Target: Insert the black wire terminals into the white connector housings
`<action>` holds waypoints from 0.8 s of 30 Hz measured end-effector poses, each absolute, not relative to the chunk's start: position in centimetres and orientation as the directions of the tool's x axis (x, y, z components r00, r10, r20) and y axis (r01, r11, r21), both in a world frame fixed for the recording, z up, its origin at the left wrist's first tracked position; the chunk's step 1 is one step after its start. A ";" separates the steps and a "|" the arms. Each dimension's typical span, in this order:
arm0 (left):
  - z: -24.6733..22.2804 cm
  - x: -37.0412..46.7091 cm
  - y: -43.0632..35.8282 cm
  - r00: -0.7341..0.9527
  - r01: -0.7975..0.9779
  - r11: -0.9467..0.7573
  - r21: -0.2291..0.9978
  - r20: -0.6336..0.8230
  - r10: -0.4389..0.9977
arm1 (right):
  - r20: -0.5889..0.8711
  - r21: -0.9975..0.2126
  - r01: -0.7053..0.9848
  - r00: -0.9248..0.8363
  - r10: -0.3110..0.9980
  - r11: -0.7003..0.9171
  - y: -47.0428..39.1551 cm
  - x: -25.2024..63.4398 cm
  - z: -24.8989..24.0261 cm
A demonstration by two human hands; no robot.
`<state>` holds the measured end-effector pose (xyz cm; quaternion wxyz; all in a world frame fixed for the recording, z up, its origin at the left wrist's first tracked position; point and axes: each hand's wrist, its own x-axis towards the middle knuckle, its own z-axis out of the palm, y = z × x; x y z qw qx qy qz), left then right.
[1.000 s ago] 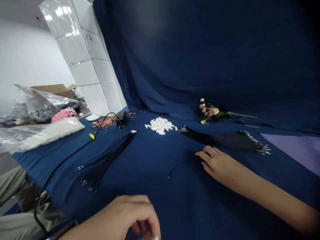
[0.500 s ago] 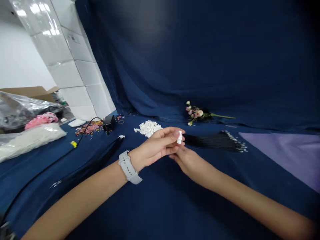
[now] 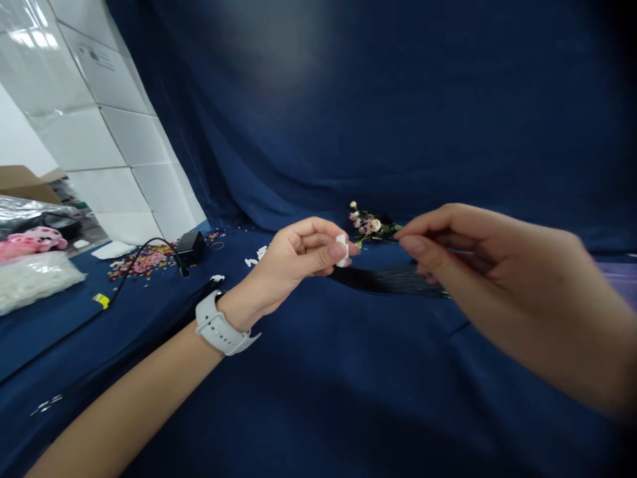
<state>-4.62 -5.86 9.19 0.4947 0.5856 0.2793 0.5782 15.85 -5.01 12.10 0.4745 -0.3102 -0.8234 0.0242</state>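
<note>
White piece sits upright at the tips of the left fingers, clamped between them.

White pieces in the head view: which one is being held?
The held piece is pinched between thumb and fingers of the left hand; the other visible white pieces lie on the blue cloth.

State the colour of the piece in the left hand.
The small piece is white, seen best in the head view.

Ceiling-type glare is bouncing off wrapped boxes upper left, right hand is blurring, right corners are vignetting.
</note>
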 end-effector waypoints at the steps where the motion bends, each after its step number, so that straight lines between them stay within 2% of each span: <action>1: 9.2 -4.6 -6.1 0.186 -0.219 -0.357 0.908 0.398 0.898 | 0.771 -0.306 0.491 -0.375 0.514 0.816 -5.1 16.0 12.0; 6: 9.3 -4.3 -6.9 0.225 -0.206 -0.343 0.916 0.386 0.895 | 0.797 -0.236 0.511 -0.384 0.466 0.826 -5.9 16.1 11.8; 10: 9.4 -3.9 -7.6 0.250 -0.219 -0.338 0.915 0.387 0.888 | 0.823 -0.114 0.530 -0.422 0.379 0.840 -6.8 15.8 12.0; 14: 9.4 -3.7 -8.2 0.242 -0.221 -0.332 0.917 0.381 0.892 | 0.837 -0.057 0.535 -0.435 0.332 0.843 -7.4 15.7 11.9; 18: 9.4 -3.4 -8.4 0.247 -0.278 -0.320 0.906 0.389 0.887 | 0.851 -0.053 0.523 -0.423 0.313 0.851 -7.6 15.6 11.8; 24: 9.6 -2.9 -8.7 0.213 -0.278 -0.311 0.909 0.374 0.903 | 0.823 -0.102 0.536 -0.427 0.374 0.838 -7.8 15.9 12.0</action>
